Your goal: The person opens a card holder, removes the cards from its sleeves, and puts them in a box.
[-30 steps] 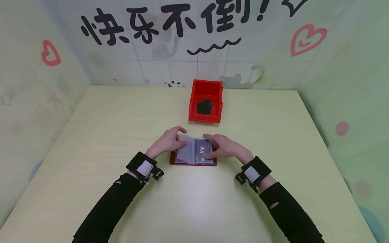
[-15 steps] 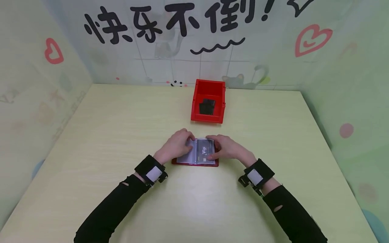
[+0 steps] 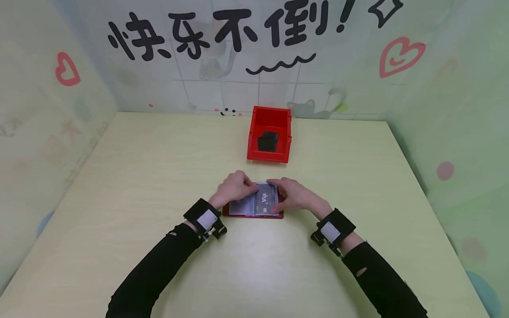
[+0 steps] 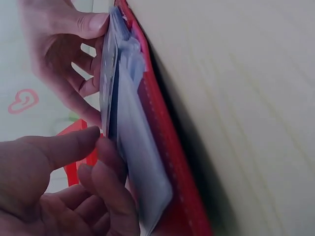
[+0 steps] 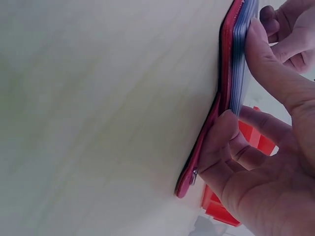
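Note:
A red card holder (image 3: pixel 280 216) lies spread on the table, with clear card sleeves (image 4: pixel 142 147) fanned on its left side. On its right side, a grey card marked "Vip" (image 3: pixel 263 194) sits over a thick stack of sleeves (image 5: pixel 238 64). My left hand (image 3: pixel 234 187) brings thumb and index finger together at the card's inner edge, seemingly pinching it; whether a sleeve is pinched too cannot be told. My right hand (image 3: pixel 295 195) holds the holder's right side, its thumb on the top sleeve and its curled fingers by the cover's edge and zip pull (image 5: pixel 193 176).
Beyond the holder stands a red bin (image 3: pixel 269 155) containing dark flat pieces (image 3: pixel 267 142). The pale table (image 3: pixel 159 168) meets printed walls at the back and both sides. Each wrist wears a black camera strap.
My left hand has laid a clear sleeve down to the left, then moved right to the Vip card's inner edge. My right hand stays at the holder's right side.

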A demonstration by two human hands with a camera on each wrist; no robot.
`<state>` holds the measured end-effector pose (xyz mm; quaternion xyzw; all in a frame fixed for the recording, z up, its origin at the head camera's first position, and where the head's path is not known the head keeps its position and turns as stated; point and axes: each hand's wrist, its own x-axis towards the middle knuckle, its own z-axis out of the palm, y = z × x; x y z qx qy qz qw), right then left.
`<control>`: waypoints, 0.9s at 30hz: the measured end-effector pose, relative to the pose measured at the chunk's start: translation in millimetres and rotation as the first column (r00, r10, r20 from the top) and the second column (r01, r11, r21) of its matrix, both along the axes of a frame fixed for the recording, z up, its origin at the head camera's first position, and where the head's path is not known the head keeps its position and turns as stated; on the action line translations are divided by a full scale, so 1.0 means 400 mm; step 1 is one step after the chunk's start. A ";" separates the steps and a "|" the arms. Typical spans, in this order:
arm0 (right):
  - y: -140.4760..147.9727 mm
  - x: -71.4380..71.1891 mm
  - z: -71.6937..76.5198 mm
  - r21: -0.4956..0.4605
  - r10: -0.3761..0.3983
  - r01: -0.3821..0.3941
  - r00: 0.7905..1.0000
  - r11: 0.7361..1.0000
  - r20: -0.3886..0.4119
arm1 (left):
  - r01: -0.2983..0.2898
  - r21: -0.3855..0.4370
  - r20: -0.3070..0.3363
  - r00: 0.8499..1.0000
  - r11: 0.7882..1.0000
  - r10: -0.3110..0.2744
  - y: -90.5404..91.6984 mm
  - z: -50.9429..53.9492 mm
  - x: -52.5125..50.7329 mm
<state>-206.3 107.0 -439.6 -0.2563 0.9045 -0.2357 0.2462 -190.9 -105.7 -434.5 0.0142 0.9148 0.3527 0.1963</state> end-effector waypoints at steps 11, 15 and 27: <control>0.009 0.006 -0.013 -0.009 -0.026 0.026 1.000 1.000 0.004 | -0.007 -0.053 0.102 0.995 0.999 0.012 -0.004 -0.010 -0.017; 0.010 0.009 -0.010 0.004 -0.029 0.029 1.000 1.000 0.011 | 0.002 -0.025 0.119 0.993 1.000 0.001 -0.005 -0.009 -0.018; 0.024 0.009 -0.011 0.036 -0.031 0.031 1.000 0.999 -0.006 | 0.005 0.070 0.137 0.991 0.998 -0.014 -0.016 -0.012 -0.024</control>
